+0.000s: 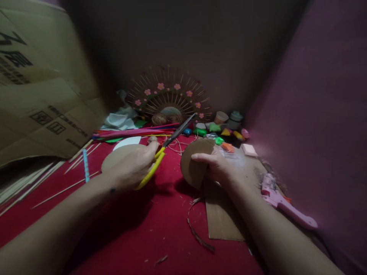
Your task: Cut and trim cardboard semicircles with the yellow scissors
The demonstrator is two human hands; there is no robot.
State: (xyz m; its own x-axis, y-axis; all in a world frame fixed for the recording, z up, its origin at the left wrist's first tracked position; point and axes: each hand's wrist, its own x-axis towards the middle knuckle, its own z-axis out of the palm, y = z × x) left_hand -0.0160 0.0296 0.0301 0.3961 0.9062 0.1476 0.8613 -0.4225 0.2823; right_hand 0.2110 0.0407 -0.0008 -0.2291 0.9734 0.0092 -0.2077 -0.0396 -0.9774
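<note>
My left hand (143,160) is closed around yellow-handled scissors (179,131), whose dark blades point up and to the right. In my right hand (216,164) I grip a half-round piece of cardboard (193,162), the thumb lying across its face. Between the scissors and the cardboard there is a gap. Behind my left hand lies a rounded cardboard piece (114,158), partly hidden, with a white rounded piece (129,142) next to it. Under my right hand a flat cardboard sheet (223,221) rests on the red cloth (169,236).
A decorated stick fan (172,93) stands at the back wall. Colourful clay packets (219,140) and pink and red strips (129,132) lie before it. At right is a pink glue gun (286,208); at left, a large cardboard box (43,84) and thin sticks (34,179). Twine (197,236) lies in front.
</note>
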